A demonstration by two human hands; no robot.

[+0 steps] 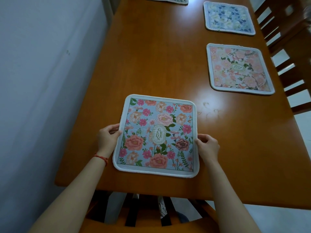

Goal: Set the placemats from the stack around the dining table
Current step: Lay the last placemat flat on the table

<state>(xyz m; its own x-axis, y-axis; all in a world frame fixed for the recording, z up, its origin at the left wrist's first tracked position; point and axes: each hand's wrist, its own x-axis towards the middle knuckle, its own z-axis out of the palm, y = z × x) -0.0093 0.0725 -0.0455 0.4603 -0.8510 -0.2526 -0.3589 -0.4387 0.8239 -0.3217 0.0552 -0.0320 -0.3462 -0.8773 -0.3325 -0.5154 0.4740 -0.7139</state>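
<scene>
A square placemat with pink flowers on a light blue ground and the word GARDEN (156, 135) lies at the near end of the wooden dining table (151, 64). My left hand (107, 137) pinches its left edge, and my right hand (207, 146) pinches its right edge. A pale pink floral placemat (239, 68) lies along the right side. Beyond it is a blue and white floral placemat (228, 17). The edge of another placemat (166, 0) shows at the far end. No stack is in view.
A wooden chair back (148, 214) stands under the near table edge, below my arms. More wooden chairs (286, 47) line the right side. A pale wall (42, 81) runs close along the table's left edge.
</scene>
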